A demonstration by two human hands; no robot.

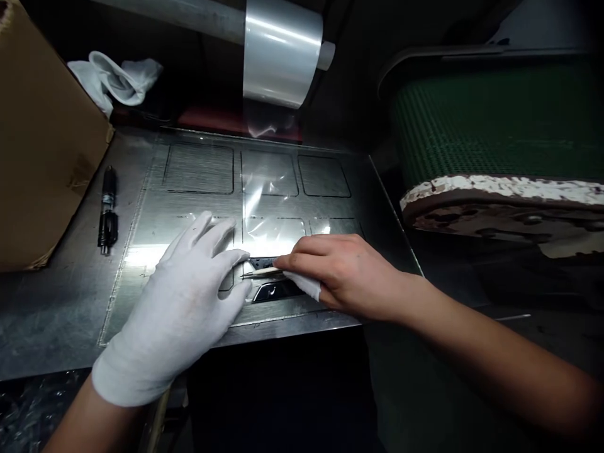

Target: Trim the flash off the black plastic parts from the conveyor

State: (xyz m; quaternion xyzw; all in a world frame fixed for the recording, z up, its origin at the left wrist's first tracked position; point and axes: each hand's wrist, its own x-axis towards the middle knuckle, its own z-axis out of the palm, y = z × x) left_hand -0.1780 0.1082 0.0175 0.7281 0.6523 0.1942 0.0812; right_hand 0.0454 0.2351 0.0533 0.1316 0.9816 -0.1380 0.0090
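My left hand [193,296], in a white glove, lies at the near part of the clear panel [141,207] with its fingers apart. Its thumb and index finger frame the tip of a thin, pale pointed tool [262,272]. My bare right hand [346,270] pinches that tool, and a bit of white cloth [304,284] shows under the fingers. Between the hands sits a dark glossy piece [276,290], partly covered by my right hand. A strip of clear film [271,182] runs down over the panel, which bears dark rounded-rectangle outlines.
The film roll [283,53] hangs on a bar at the back. Black pens [108,211] lie left of the panel, by a cardboard box [47,138]. Behind is a white glove [120,78]. To the right stands a machine with a green belt [491,119].
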